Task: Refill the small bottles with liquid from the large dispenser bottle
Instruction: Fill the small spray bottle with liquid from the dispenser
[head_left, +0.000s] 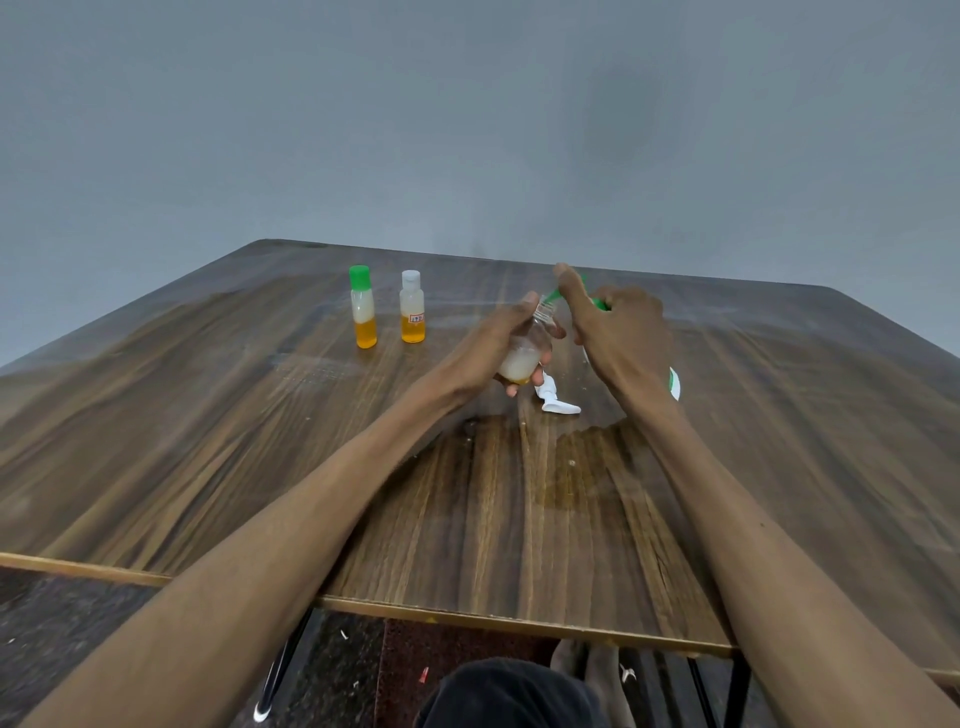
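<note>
Left hand (501, 332) curled round open small bottle (522, 358), tilted, above table (208, 415) centre; whitish foam over thin amber layer inside. Right hand (621, 332) wrapped on green dispenser (600, 303), mostly hidden, nozzle at bottle mouth. Green-cap bottle (363, 306) and white-cap bottle (412, 306) stand upright far left, amber liquid in lower part. White cap (556, 397) lies beside hands.

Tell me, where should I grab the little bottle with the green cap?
Grip the green-cap bottle around its clear middle, below the cap. It stands upright on the table, so come from the side nearest you or from its left, where nothing stands. The white-cap bottle stands on its right, so reaching in from there would probably knock that one. The round body should suit curled fingers.
</note>
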